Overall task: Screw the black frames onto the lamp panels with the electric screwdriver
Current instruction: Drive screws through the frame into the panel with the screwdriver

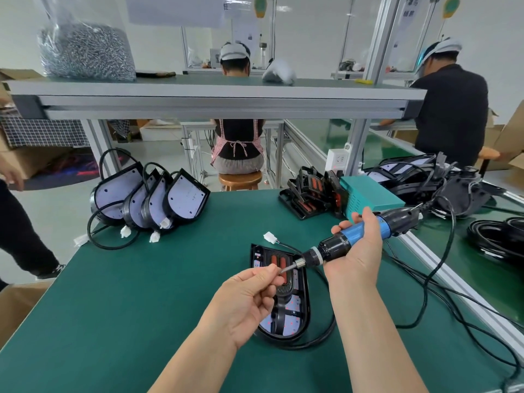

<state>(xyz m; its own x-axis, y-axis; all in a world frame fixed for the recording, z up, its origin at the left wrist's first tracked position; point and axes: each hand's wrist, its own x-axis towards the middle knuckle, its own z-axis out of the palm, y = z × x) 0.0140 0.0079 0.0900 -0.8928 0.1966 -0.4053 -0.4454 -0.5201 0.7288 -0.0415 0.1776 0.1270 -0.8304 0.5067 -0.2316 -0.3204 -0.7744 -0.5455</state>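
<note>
A lamp panel with a black frame (300, 290) on it lies flat on the green table, its cable and white plug (270, 238) trailing off behind. My right hand (355, 251) grips the blue and black electric screwdriver (354, 236), held above the panel with its bit pointing left. My left hand (249, 296) pinches something small at the bit's tip (284, 270); the item itself is hidden by my fingertips. Part of the panel is hidden under my left hand.
Several lamp panels (150, 199) lean in a row at the table's far left. Loose black frames (312, 191) pile beside a teal box (365, 194), with more parts and coiled cables (499, 236) at right. A bag of screws (85, 49) stands on the shelf. People work behind.
</note>
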